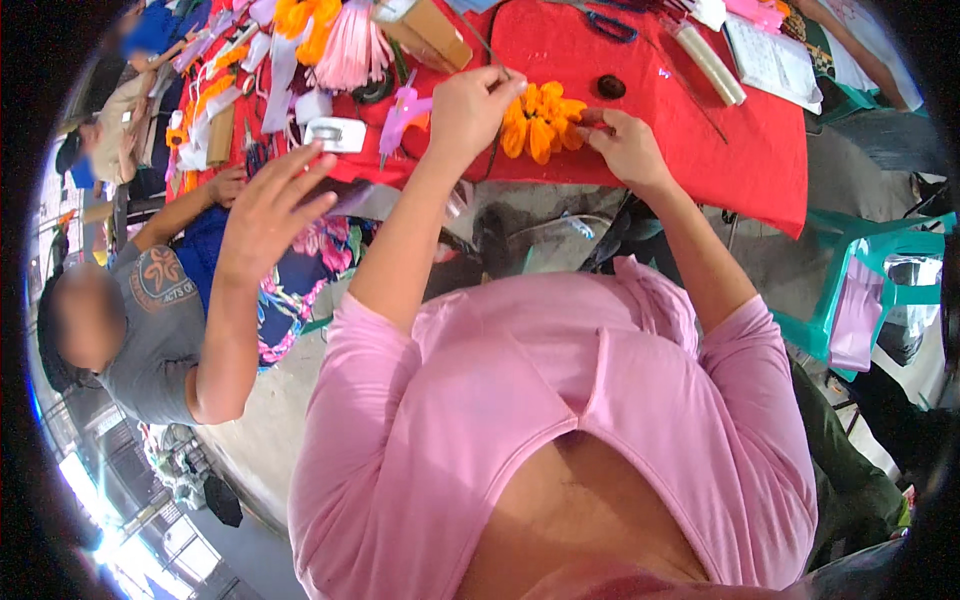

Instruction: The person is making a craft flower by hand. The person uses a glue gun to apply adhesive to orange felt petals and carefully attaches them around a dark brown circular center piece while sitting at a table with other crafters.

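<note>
An orange paper flower (541, 122) lies on the red tablecloth (760, 160) in front of me. My left hand (470, 105) is closed at the flower's left edge, pinching a thin wire or stem that sticks up from it. My right hand (622, 143) pinches the petals on the flower's right side. A small dark round object (611, 87) sits on the cloth just beyond my right hand.
A seated person at my left raises an open hand (272, 205) near a white tape dispenser (337, 133). Pink and orange paper flowers (340, 40), blue scissors (610, 25), a white tube (708, 62) and a notebook (770, 60) lie on the table. A teal plastic chair (860, 290) stands at right.
</note>
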Motion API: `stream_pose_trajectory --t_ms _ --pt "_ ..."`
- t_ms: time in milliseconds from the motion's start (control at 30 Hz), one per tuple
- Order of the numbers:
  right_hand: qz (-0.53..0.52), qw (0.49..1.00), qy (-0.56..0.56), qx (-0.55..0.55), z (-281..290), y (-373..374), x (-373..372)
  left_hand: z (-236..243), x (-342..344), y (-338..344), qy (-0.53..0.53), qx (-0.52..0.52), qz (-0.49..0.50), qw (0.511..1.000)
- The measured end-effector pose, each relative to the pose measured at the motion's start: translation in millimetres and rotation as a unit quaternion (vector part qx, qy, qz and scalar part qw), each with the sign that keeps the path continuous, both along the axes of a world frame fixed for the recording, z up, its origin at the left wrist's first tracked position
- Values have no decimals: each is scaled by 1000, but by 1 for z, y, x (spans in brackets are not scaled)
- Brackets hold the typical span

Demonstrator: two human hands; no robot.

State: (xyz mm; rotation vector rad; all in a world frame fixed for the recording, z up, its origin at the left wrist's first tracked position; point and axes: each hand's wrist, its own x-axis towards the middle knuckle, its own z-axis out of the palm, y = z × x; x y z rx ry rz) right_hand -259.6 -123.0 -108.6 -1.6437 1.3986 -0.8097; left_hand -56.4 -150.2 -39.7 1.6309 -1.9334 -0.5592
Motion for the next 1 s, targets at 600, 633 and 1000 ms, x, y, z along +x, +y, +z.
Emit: stream_pose_trajectory --t_ms 600,633,1000 --pt "-28 998 41 -37 -1 2 4 0 1 9 17 -38 -43 998" --pt "-36 996 40 -65 -4 -3 1 2 0 9 16 -45 -47 998" --pt "-52 998 -1 -37 -4 3 0 -1 4 10 59 -13 -38 997"
